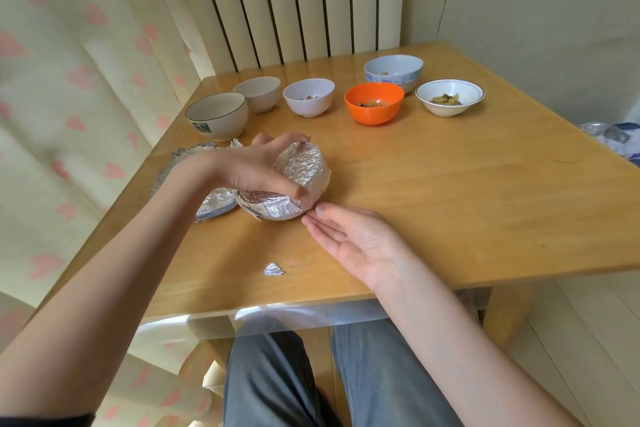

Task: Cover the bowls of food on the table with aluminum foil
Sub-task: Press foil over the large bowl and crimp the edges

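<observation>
A white bowl wrapped in crinkled aluminum foil (304, 170) sits near the middle of the wooden table (450, 204). My left hand (256, 172) grips it from the left, fingers curled over the top and thumb pressing the foil on the near side. My right hand (353, 239) lies flat and open beside it, fingertips just at the bowl's lower right edge. Uncovered bowls stand in a row behind: a green-marked bowl (217, 116), two white bowls (258, 93) (309, 96), an orange bowl (374, 102), a blue-patterned bowl (393, 71) and a brown-rimmed bowl (449, 96).
Loose foil sheets (214, 206) lie at the table's left edge, partly under my left arm. A small foil scrap (273, 269) rests near the front edge. More foil (606, 135) shows past the right edge. A radiator and a curtain stand behind the table.
</observation>
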Motion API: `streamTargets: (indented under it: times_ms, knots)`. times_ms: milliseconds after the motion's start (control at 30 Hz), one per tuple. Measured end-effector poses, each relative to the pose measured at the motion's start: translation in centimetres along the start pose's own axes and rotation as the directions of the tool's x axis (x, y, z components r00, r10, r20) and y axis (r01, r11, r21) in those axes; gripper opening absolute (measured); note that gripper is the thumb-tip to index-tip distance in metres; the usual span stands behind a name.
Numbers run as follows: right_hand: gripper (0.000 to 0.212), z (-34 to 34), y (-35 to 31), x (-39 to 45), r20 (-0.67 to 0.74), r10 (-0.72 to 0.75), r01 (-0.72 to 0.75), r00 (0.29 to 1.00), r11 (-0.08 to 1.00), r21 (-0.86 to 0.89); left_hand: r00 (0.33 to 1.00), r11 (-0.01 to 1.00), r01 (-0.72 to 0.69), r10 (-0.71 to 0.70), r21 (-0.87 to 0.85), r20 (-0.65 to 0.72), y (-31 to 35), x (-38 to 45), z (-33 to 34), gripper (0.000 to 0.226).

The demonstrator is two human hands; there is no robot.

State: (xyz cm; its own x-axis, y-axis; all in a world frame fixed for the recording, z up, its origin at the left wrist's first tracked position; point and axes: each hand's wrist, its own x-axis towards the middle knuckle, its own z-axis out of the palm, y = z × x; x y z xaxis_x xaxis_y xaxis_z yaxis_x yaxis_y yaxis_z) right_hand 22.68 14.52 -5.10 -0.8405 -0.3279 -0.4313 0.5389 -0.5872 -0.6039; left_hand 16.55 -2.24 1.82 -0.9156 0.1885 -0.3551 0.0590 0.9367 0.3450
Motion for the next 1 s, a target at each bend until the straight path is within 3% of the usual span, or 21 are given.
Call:
streamTargets:
  times_ms: [233,400,600,800,1000]
  knots:
    - [0.002,0.0,0.1,0.6,-0.017,-0.004,0.005,1.000,1.000,0.030,1.000,1.000,-0.006,0.006,-0.002,0.000,0.0,-0.1,0.1,0.101]
    - [0.012,0.1,0.0,0.9,-0.021,0.011,-0.011,1.000,1.000,0.021,1.000,1.000,-0.008,0.008,-0.003,0.005,0.0,-0.1,0.1,0.101]
    - [0.005,0.2,-0.5,0.4,-0.007,0.067,-0.067,0.998,0.997,0.040,1.000,1.000,-0.027,0.027,-0.005,0.013,-0.1,-0.1,0.1,0.100]
    - [0.011,0.4,-0.5,0.4,-0.015,0.056,-0.057,0.998,0.998,-0.033,0.999,0.999,-0.032,0.032,0.006,0.025,-0.1,-0.1,0.0,0.099]
    - [0.017,1.0,0.2,1.7,-0.038,-0.040,0.030,0.998,0.973,-0.230,0.999,0.999,-0.021,0.020,0.050,0.028,0.0,0.1,0.1,0.098]
